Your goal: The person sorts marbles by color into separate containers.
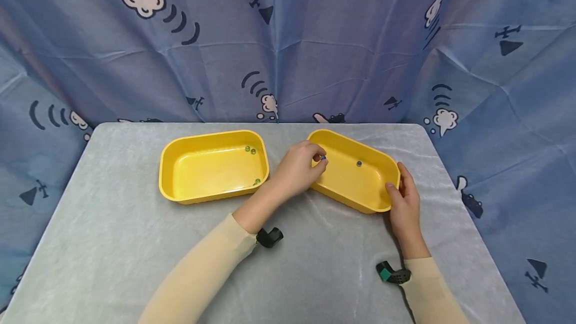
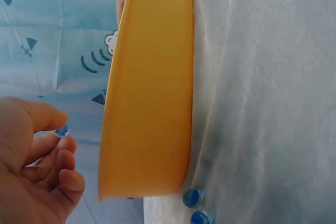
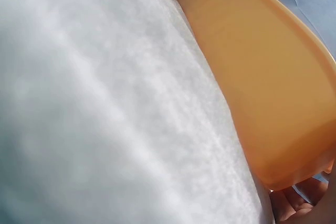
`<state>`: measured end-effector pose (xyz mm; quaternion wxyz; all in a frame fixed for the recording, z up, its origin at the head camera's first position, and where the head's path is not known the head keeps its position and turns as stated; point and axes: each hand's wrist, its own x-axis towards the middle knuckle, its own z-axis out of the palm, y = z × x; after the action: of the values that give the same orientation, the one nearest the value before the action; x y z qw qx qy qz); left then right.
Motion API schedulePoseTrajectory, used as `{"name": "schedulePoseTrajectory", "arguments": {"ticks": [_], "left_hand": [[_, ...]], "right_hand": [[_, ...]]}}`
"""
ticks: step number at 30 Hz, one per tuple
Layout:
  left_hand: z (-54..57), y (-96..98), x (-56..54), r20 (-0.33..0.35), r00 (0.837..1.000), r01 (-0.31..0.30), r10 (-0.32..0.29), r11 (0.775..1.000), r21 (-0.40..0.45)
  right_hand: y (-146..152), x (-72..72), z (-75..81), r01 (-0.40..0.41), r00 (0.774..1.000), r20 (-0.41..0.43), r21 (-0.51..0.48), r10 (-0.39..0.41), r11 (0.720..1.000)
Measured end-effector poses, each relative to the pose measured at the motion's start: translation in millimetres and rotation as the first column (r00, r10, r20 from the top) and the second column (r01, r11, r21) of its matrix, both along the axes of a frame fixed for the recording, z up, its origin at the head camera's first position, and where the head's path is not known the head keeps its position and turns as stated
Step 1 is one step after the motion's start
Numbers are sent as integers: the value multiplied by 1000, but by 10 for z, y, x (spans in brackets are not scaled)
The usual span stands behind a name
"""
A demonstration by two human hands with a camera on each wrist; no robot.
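Note:
My left hand (image 1: 297, 166) is over the left end of the right-hand yellow tray (image 1: 334, 191). Between thumb and forefinger it pinches a blue marble (image 2: 62, 131), level with the tray's rim in the left wrist view. Another blue marble (image 1: 359, 163) lies on that tray's floor. My right hand (image 1: 406, 206) grips the tray's right end, thumb over the rim and fingers along the outside. Two more blue marbles, one in front (image 2: 202, 217) and one closer to the tray wall (image 2: 193, 198), rest on the tablecloth; the left hand hides them from the head view.
A second yellow tray (image 1: 180, 196) stands at the left with a few green marbles (image 1: 253, 151) toward its right end. Grey cloth (image 1: 324, 264) covers the table. A blue patterned curtain (image 1: 297, 64) hangs behind it and at both sides.

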<state>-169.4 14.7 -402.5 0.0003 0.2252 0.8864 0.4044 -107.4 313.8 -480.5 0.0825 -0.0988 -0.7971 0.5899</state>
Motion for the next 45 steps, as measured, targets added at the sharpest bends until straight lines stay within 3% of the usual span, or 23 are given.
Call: {"name": "schedulePoseTrajectory", "arguments": {"ticks": [10, 23, 31, 37, 45], "left_hand": [[-52, 54, -18, 10, 1000, 7, -6, 999, -43], [-56, -13, 14, -2, 999, 32, -32, 999, -16], [-16, -143, 52, 15, 1000, 6, -6, 1000, 27], [-34, -305, 137, 12, 999, -40, 39, 994, 104], [-93, -504, 361, -9, 997, -69, 72, 982, 178]], "right_hand": [[-12, 7, -6, 0, 1000, 6, 12, 0, 1000], [7, -6, 1, -15, 1000, -6, -7, 15, 1000], [5, -8, 7, -6, 1000, -1, 10, 6, 1000], [16, -26, 6, -1, 1000, -1, 42, 1, 999], [7, -30, -9, 0, 1000, 5, 22, 0, 1000]]}}
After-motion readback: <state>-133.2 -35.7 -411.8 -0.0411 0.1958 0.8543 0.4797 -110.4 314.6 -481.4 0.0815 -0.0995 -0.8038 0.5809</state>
